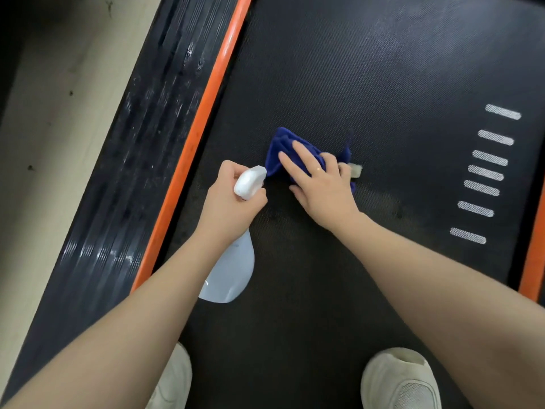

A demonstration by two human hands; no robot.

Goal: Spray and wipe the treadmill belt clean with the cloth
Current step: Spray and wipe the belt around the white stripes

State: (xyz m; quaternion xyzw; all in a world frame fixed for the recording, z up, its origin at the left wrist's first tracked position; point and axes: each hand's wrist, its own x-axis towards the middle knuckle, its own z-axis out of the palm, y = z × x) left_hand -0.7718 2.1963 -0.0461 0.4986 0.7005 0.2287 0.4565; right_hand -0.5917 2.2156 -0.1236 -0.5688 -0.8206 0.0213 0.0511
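While flat, right hand (320,184) atop cloth (283,149).

The treadmill belt (368,84) is black with a fine dimpled texture, running diagonally up the view between orange edge strips, a row of short white dashes near its right side. A crumpled dark blue cloth (283,149) lies bunched flat on the belt's middle, a pale tag showing at its right end. The spray bottle (233,267), translucent pale with a white trigger head, hangs tilted above the belt, nozzle pointing toward the cloth.
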